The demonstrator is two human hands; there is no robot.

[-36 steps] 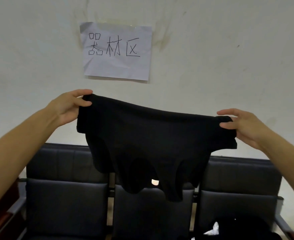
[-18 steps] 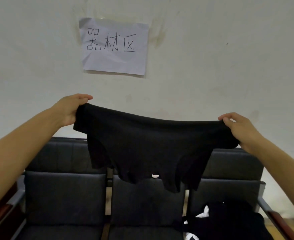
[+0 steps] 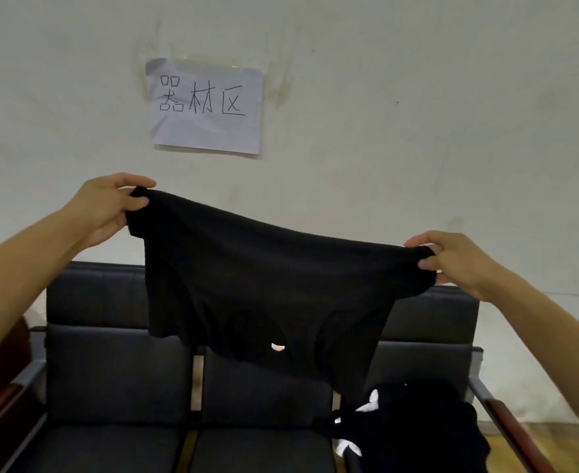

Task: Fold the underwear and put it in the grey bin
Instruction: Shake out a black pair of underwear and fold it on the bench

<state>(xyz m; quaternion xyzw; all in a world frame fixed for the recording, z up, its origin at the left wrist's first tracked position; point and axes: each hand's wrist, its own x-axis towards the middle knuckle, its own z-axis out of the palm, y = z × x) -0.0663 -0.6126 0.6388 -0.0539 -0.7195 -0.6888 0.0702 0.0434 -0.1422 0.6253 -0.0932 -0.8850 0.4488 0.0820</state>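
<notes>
Black underwear (image 3: pixel 267 288) hangs spread out in the air in front of a wall, its waistband stretched between both hands. My left hand (image 3: pixel 105 208) pinches the upper left corner of the waistband. My right hand (image 3: pixel 452 261) pinches the right corner, a bit lower. The leg openings dangle downward over the middle seat. A small pale spot shows through near the lower middle of the fabric. No grey bin is in view.
A black three-seat bench (image 3: pixel 110 370) with metal and wood armrests stands against the wall below. A pile of black clothes with white patches (image 3: pixel 418 428) lies on the right seat. A paper sign with handwritten characters (image 3: pixel 206 105) is taped to the wall.
The view has tilted downward, showing more of the bench seats and the clothes pile. Both hands still hold the underwear stretched out, with the garment hanging a little lower over the bench.
</notes>
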